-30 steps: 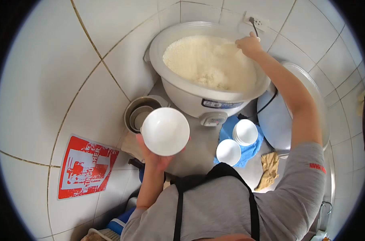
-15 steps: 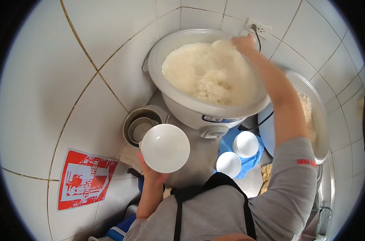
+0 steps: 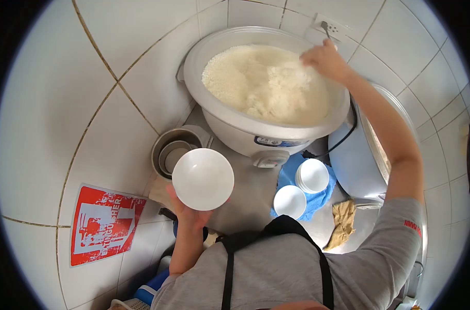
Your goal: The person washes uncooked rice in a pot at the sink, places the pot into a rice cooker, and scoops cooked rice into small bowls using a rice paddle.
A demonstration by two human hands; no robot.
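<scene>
The person's left hand [image 3: 192, 214] is holding a white bowl [image 3: 203, 180] from below. The fingers are curling around its lower side, probably because a round bowl is sitting more safely in a cupped hand. The bowl is facing up at the person, and no food is showing inside it. It is hanging over the gray counter [image 3: 243, 201], in front of the big rice cooker [image 3: 230, 129], likely so that it is being near the rice [image 3: 245, 67] without blocking it.

The right hand [image 3: 325, 61] is reaching over the far right side of the cooker. Its fingers are bending close together, but they are looking blurry, so nobody is telling for sure whether they are gripping something. The arm is going around the right side, maybe so that it is not crossing over the held bowl.

A small stack of bowls [image 3: 313, 175] and a single bowl [image 3: 290, 202] are sitting on a blue cloth [image 3: 322, 204], perhaps so they are not sliding on the smooth counter. They are standing close to the person, which is making them easy to grab. On the left, a small metal pot [image 3: 174, 155] is sitting inside a bigger one [image 3: 179, 135], likely saving room. A brown cloth [image 3: 342, 222] is lying beside the blue one.
</scene>
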